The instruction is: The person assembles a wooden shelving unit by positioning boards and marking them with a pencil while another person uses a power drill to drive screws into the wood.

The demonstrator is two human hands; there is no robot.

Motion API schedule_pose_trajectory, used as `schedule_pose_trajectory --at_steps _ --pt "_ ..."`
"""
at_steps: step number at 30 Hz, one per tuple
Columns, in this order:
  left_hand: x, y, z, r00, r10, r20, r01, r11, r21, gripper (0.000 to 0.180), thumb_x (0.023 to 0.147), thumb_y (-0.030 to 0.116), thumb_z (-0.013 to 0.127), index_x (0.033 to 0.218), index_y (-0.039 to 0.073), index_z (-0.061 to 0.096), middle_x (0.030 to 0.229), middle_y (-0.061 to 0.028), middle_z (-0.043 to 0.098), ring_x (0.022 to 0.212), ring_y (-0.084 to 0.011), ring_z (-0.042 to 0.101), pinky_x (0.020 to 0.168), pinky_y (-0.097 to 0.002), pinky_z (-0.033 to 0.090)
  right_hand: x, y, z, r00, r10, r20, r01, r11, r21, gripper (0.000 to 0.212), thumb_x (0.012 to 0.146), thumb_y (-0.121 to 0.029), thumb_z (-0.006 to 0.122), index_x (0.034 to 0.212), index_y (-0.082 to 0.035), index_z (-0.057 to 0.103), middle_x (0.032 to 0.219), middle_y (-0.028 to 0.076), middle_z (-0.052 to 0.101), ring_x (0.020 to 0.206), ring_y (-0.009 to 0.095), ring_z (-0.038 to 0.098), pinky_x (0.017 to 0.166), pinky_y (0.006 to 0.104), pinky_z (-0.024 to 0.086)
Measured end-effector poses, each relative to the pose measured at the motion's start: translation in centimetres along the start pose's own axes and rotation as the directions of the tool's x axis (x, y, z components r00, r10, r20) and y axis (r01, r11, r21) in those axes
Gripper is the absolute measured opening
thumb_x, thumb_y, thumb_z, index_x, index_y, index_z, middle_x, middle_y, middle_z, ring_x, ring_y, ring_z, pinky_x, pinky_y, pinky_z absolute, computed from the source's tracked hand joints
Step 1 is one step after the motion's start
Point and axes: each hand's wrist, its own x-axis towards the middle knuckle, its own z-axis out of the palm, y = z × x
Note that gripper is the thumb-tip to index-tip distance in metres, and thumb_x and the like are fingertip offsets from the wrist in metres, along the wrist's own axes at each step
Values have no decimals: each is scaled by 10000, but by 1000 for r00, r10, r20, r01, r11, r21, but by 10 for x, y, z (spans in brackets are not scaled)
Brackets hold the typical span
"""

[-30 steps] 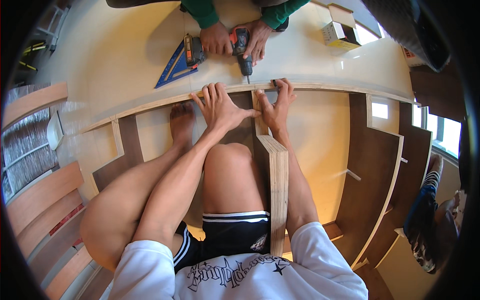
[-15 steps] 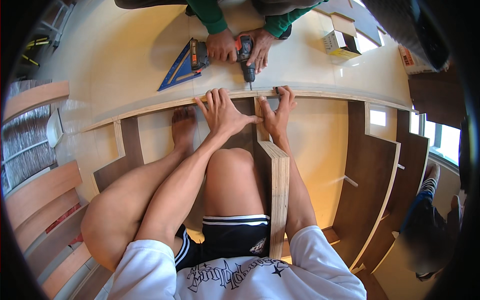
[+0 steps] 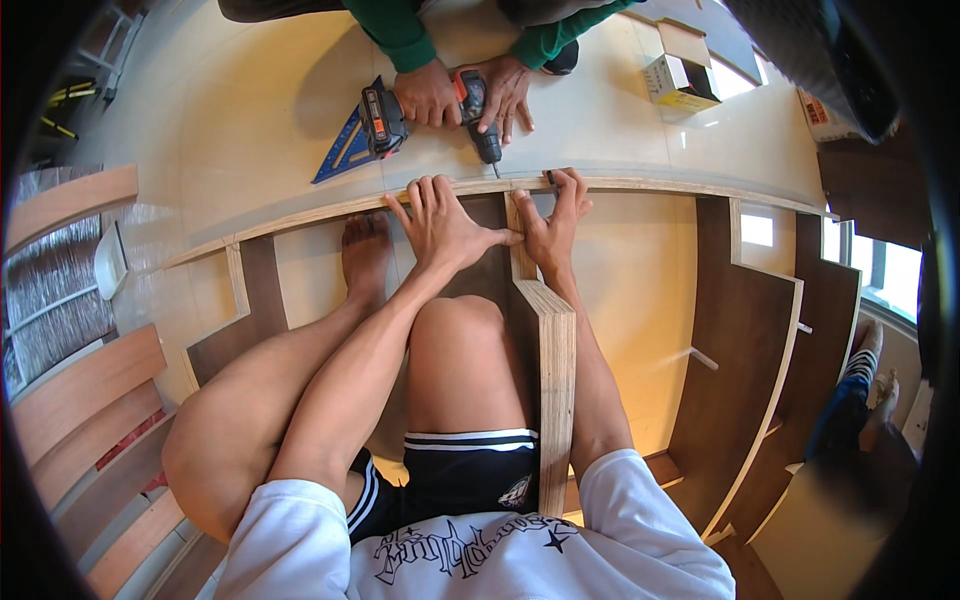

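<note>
1. Since the view half a second ago, the drill [image 3: 474, 100] has swung its battery end leftward, so the bit now slants toward the wood; the wearer's hands hold the same position.
2. Nearest, a stepped divider panel [image 3: 556, 400] stands between the wearer's bent knee [image 3: 462, 340] and right forearm. Knee contact cannot be confirmed.
3. Left hand [image 3: 440, 225]: grasping, fingers hooked over the long board [image 3: 640, 186], thumb stretched sideways to the divider's far end. This spread presumably keeps the two pieces aligned.
4. Right hand [image 3: 548, 222]: grasping the same board just right of the divider, fingers curled over, thumb on the near side. Gripping both sides of the junction likely resists the drill's push.
5. The long board runs crosswise beyond the knee, its inner side at the divider's end. The bit points at its outer side, near that junction; whether it touches cannot be told.
6. Beyond, a co-worker's two hands [image 3: 428, 95] clasp the drill, one around the handle, the other along the body, apparently for steadier aim.
7. A blue triangular square [image 3: 345, 148] lies partly behind the battery; farther right sits an open carton [image 3: 682, 85].
</note>
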Motion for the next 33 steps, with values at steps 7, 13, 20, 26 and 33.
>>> schedule_pose_trajectory --at_steps 7,13,20,26,33 --pt "1 1 -1 999 -11 32 10 1000 15 1359 470 811 934 1389 -74 464 1428 -193 479 1486 -380 331 1256 -751 -32 1 1 0 1000 -12 -1 12 1000 1 533 885 -309 829 1279 -31 603 1427 178 522 1267 375 444 1150 513 286" --pt "1 1 0 1000 -6 20 5 1000 21 1365 469 807 936 1396 -75 461 1450 -197 467 1501 -387 317 1258 -755 -36 1 1 0 1000 -14 -1 14 1000 -8 534 885 -310 826 1284 -36 600 1424 173 522 1267 356 460 1150 502 266" --pt "1 1 0 1000 -7 22 7 1000 0 1345 475 800 939 1384 -72 468 1443 -196 470 1501 -382 324 1259 -753 -32 2 2 -1 999 -41 -4 41 999 -5 527 885 -309 826 1280 -38 606 1404 163 529 1265 344 468 1142 489 271" --pt "2 1 -4 998 -31 63 29 999 22 1359 442 833 927 1363 -62 482 1418 -178 474 1479 -374 344 1261 -744 -11 -1 0 0 999 -23 -24 23 1000 13 507 891 -293 822 1278 -40 613 1403 151 529 1259 344 471 1137 487 281" --pt "7 4 -4 989 -74 131 61 993 104 1462 427 917 883 1426 -47 427 1447 -208 445 1504 -395 302 1255 -729 16 3 -2 -6 993 -117 -27 115 991 -64 473 923 -281 808 1302 -62 630 1418 154 532 1268 346 470 1126 492 315"
